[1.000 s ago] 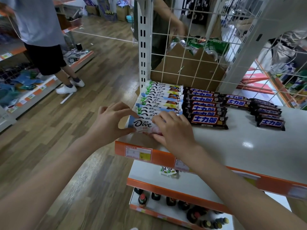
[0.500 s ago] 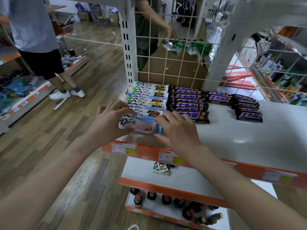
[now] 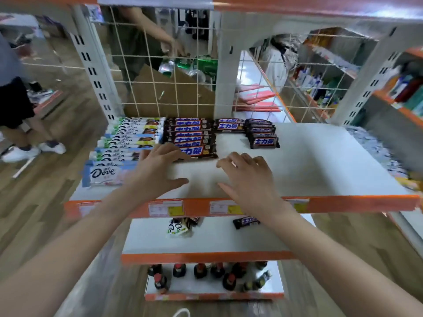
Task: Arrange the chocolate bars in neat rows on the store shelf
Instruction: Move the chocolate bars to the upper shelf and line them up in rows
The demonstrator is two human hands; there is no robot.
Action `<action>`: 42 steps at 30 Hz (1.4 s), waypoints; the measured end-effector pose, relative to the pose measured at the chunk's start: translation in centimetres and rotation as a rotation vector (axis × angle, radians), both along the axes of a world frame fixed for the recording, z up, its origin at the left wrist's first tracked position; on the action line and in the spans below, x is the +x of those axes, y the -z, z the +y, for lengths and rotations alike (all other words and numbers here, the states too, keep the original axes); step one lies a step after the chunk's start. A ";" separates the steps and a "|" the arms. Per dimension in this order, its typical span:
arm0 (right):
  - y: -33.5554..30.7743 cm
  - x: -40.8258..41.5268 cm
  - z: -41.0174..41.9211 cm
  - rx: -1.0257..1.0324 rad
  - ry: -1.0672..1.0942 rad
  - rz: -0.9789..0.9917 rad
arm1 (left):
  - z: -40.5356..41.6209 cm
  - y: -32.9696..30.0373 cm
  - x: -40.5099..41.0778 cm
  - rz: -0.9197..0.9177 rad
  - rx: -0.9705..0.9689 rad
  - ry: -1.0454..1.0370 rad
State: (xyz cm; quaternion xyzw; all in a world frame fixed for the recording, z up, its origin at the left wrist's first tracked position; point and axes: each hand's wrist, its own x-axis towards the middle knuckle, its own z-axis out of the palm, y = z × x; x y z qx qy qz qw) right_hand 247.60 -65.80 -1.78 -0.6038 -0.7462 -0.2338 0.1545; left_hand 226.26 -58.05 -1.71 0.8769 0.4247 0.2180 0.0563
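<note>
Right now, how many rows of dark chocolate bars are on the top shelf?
3: a long row beside the white bars, a short one behind, a third row farther right. The left hand partly hides the first.

You're in a shop: a tiered store shelf with orange edges and price labels, chocolate bars lined up on it, bottles on the bottom tier, a wire mesh back panel, and stocked aisle shelving beyond on your right.
</note>
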 end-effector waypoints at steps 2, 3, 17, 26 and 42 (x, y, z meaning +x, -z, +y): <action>-0.1 2.1 -1.2 -0.003 0.038 0.010 | -0.5 0.2 2.5 -0.005 -0.009 0.034; -0.2 3.1 -1.8 -0.007 0.056 0.016 | -0.8 0.2 3.7 -0.007 -0.023 0.057; 0.2 10.6 -9.0 0.027 0.146 0.068 | -7.2 -0.3 12.1 0.021 -0.127 0.200; 1.6 10.9 -12.9 0.039 0.088 0.080 | -11.8 1.0 12.4 0.058 -0.088 0.179; 6.0 9.1 -21.1 0.020 -0.001 0.148 | -21.6 5.8 9.9 0.005 -0.218 0.111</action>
